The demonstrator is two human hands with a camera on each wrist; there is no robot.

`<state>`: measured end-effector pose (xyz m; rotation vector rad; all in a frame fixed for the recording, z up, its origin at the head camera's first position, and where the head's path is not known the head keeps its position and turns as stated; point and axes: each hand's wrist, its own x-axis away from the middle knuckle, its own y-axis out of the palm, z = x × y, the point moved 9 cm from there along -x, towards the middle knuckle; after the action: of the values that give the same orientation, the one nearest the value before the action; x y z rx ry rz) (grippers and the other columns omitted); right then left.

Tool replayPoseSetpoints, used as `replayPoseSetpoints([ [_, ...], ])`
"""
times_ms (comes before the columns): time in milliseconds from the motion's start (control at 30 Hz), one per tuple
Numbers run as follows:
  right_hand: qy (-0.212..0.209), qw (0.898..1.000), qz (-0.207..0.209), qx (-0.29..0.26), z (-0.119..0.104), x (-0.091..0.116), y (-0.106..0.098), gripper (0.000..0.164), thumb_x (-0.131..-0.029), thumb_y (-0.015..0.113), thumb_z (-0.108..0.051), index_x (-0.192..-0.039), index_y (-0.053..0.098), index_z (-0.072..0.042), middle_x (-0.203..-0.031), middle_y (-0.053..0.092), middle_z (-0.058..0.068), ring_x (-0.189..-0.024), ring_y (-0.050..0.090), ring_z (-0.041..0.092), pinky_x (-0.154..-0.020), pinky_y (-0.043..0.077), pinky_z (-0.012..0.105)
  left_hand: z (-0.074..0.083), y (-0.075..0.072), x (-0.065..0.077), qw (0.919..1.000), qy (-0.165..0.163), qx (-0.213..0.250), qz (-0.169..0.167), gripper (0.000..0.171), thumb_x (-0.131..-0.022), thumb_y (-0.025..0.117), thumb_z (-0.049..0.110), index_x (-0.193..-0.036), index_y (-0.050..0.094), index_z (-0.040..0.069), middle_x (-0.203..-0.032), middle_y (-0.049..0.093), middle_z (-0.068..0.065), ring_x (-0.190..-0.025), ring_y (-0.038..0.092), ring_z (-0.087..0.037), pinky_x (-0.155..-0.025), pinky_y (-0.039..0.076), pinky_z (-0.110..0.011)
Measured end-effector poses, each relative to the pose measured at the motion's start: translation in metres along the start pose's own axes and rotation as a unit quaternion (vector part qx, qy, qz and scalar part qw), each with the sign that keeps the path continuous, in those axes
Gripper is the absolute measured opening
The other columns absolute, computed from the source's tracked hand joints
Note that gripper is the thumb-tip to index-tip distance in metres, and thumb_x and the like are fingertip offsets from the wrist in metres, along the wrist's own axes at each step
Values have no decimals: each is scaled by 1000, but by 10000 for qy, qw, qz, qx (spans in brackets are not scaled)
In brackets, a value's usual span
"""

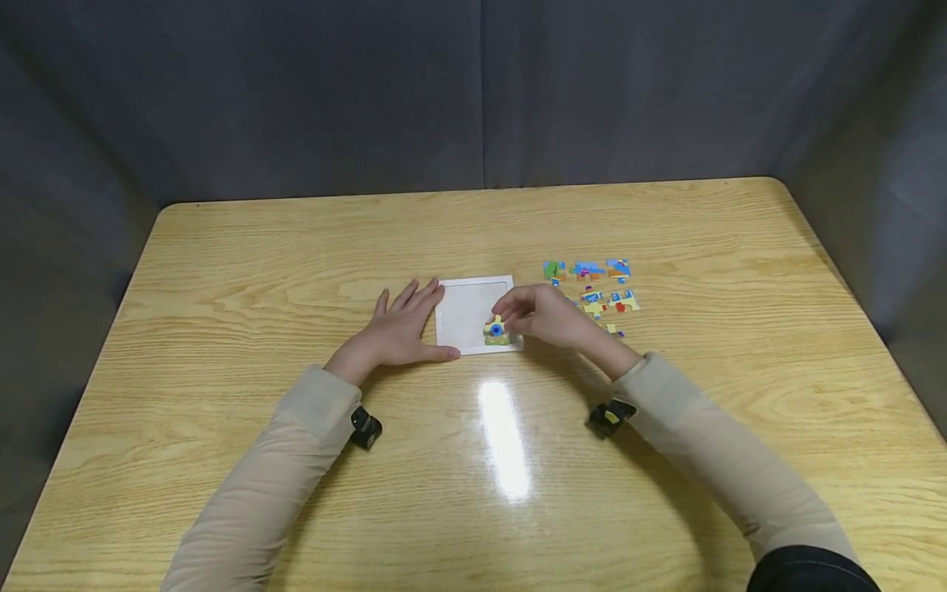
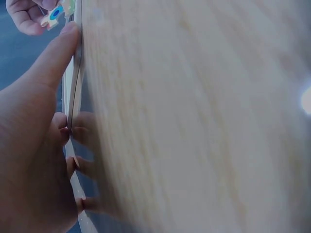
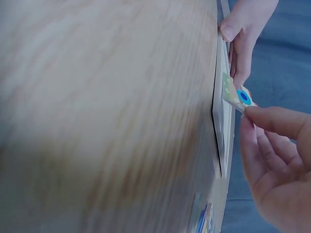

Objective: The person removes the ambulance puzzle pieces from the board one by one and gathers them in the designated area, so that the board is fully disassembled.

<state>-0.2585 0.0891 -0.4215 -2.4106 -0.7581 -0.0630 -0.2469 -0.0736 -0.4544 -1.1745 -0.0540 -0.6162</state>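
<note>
A white puzzle tray (image 1: 462, 316) with a raised rim lies on the table in front of the person. My left hand (image 1: 399, 333) rests along its left side, fingers spread and thumb at the front left corner. Over the tray's front right part, my right hand (image 1: 543, 314) pinches a jigsaw piece (image 1: 496, 330) between thumb and forefinger. The piece is yellow and green with a blue round spot; in the right wrist view it is tilted, its green edge close to the tray rim. No other piece shows inside the tray.
Several colourful jigsaw pieces (image 1: 588, 270) lie in loose rows right of the tray, some partly hidden behind the right hand. The wooden table (image 1: 296, 247) extends all around, with a dark curtain (image 1: 333, 99) behind it. A wrist camera (image 1: 366, 427) sits under the left sleeve.
</note>
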Motion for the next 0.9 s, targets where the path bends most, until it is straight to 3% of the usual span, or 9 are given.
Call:
replayPoseSetpoints([
  [233, -92, 9996, 92, 243, -2, 2, -3, 16, -85, 66, 2, -101, 68, 2, -93, 69, 17, -81, 64, 17, -67, 49, 19, 2, -2, 2, 10000, 31, 64, -8, 104, -82, 60, 64, -155, 6, 14, -164, -2, -2, -151, -7, -29, -116, -10, -61],
  [467, 114, 9996, 191, 181, 3, 8, -9, 18, -89, 62, -3, -105, 69, -1, -99, 71, 15, -85, 66, 17, -73, 52, 23, 4, -3, 3, 9999, 91, 56, 8, 104, -82, 61, 62, -155, 6, 13, -164, -2, -3, -151, -7, -30, -116, -9, -61],
  [667, 310, 9988, 292, -242, 6, 17, -25, 21, -91, 64, -11, -109, 70, -1, -108, 70, 17, -89, 68, 20, -73, 53, 28, 5, -4, 3, 9999, 112, 82, -4, 103, -83, 61, 62, -155, 6, 13, -164, -2, -3, -151, -7, -30, -116, -10, -61],
  [833, 522, 9955, 338, -710, 10, 30, -42, 25, -91, 65, -15, -110, 68, 1, -100, 71, 12, -88, 70, 20, -80, 57, 34, 5, -3, 3, 9999, 144, 81, -15, 103, -83, 61, 62, -155, 5, 13, -163, -3, -3, -151, -8, -30, -116, -11, -61],
  [900, 516, 9948, 364, -793, 11, 37, -52, 26, -91, 64, -14, -111, 67, 3, -98, 70, 5, -86, 69, 13, -82, 57, 33, 4, -3, 3, 9998, 159, 80, -6, 103, -84, 60, 61, -155, 5, 13, -163, -3, -3, -151, -8, -30, -116, -11, -61],
])
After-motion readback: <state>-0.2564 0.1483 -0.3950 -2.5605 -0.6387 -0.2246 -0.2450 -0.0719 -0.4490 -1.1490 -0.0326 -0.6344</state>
